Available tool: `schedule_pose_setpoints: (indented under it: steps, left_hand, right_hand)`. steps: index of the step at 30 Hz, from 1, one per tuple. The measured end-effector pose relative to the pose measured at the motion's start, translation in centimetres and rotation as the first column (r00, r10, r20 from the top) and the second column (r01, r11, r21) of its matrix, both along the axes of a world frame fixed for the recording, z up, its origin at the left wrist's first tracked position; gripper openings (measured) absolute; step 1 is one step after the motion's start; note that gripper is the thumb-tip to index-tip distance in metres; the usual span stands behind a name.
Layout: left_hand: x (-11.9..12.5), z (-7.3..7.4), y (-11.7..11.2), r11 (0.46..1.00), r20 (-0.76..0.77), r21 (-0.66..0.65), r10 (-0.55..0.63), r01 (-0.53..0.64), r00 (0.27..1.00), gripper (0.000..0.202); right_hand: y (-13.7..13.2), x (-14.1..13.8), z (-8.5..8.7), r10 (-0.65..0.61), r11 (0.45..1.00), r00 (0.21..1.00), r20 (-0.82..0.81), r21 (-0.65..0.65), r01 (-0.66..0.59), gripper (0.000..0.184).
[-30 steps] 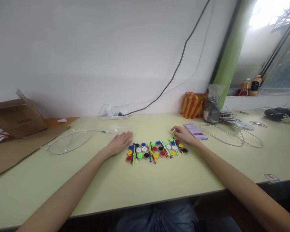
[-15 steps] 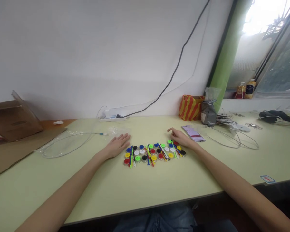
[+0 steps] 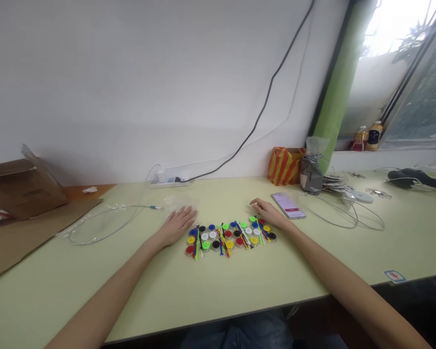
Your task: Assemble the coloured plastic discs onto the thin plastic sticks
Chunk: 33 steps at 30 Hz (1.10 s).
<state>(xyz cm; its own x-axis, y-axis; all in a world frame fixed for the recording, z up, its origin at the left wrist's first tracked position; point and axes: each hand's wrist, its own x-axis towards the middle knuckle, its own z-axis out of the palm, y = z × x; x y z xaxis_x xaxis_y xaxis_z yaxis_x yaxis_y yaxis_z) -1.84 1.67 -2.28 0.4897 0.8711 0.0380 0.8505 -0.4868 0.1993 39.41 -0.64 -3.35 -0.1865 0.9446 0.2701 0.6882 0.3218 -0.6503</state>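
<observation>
Palm down on the table, my left hand [image 3: 177,226] lies open and holds nothing. Just right of it begins a wide group of small clear round containers with coloured lids, among them a red-lidded one [image 3: 190,250] and a green-lidded one [image 3: 206,245]. Between them lie bundles of thin coloured plastic sticks [image 3: 223,242] in blue, red, yellow, green, white and black. My right hand [image 3: 268,212] rests at the group's far right corner, fingers curled in, with no object showing in it. It partly covers the table behind the containers.
A phone [image 3: 288,206] with a lit screen lies right of my right hand. Farther back stand a striped bag [image 3: 283,166] and a grey bag [image 3: 311,174]. A power strip [image 3: 170,182] sits by the wall, a cable [image 3: 109,209] and cardboard box [image 3: 25,186] at left.
The whole view has shifted slightly, with the table a little lower in the picture. Both hands and the containers stay in place on the table.
</observation>
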Motion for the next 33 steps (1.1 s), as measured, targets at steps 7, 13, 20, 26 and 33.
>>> schedule_pose_setpoints:
  steps: [7, 13, 20, 26, 33]
  left_hand:
    - [0.7, 0.0, 0.8, 0.999, 0.002, 0.047, -0.002, 0.002, 1.0, 0.06]
    - [1.0, 0.2, 0.2, 0.992, 0.127, 0.117, -0.065, 0.05, 0.99, 0.057]
    - [3.1, 2.6, -3.1, 0.957, 0.315, 0.172, -0.277, 0.232, 0.908, 0.034]
    - [1.7, 4.7, -3.8, 0.958, 0.255, 0.051, -0.285, 0.281, 0.924, 0.021]
    - [0.7, 4.5, -3.3, 0.972, 0.157, 0.018, -0.235, 0.235, 0.959, 0.026]
  right_hand:
    - [0.9, -0.4, -0.3, -0.041, 0.998, 0.999, -0.01, 0.045, 0.041, 0.043]
    - [1.0, -0.2, -0.3, -0.031, 0.998, 0.999, 0.01, 0.063, 0.03, 0.04]
    - [0.1, 0.2, 0.0, 0.011, 1.0, 0.999, 0.034, 0.013, -0.012, 0.048]
    - [-0.2, 0.1, 0.4, 0.015, 1.0, 0.993, 0.113, 0.017, -0.017, 0.048]
    - [-0.8, 0.1, 0.8, 0.008, 1.0, 0.99, 0.141, -0.006, -0.007, 0.052]
